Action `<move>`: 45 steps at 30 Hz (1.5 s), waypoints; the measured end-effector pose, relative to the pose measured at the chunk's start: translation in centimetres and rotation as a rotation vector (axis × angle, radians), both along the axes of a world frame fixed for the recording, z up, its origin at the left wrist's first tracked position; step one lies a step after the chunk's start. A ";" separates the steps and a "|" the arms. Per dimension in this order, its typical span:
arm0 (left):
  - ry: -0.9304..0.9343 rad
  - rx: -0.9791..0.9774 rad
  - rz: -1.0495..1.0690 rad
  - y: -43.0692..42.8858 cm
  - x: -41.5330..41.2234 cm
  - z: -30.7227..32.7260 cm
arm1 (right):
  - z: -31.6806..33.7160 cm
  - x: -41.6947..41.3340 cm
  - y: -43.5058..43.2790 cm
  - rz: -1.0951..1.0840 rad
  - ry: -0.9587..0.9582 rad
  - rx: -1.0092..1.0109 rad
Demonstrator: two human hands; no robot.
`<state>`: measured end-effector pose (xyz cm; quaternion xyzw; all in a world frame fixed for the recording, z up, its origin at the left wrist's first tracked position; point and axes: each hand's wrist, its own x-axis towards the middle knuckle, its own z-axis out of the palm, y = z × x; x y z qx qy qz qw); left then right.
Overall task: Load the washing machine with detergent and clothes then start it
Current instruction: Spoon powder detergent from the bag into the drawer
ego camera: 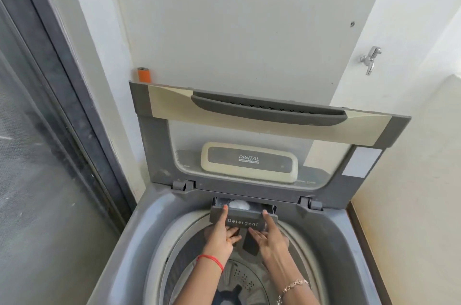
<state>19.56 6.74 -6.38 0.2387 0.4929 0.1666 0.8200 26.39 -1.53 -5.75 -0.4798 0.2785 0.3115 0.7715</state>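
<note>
Both my hands, left (222,231) and right (269,232), grip the Detergent drawer (243,220) at lower centre of frame, half out with white powder (239,204) inside; light stiff plastic, probably slides best held by its front corners.

You face a washing machine (139,237) of matt grey plastic, dusty at nine o'clock. Its raised lid (159,135) frames a cloudy clear pane. The tap (371,58) at two o'clock is shiny metal. The wall (237,30) looks matt, smooth paint.
</note>
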 end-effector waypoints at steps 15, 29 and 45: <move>-0.107 -0.102 0.198 0.9 2.7 -0.5 | -1.2 1.8 2.3 -0.108 0.047 0.092; -0.124 0.053 -0.013 -5.7 5.4 4.3 | 4.3 3.1 -4.8 0.189 0.092 0.158; -0.322 -0.034 -0.682 -42.4 14.7 5.4 | 3.2 9.7 -45.0 -0.068 -0.183 0.033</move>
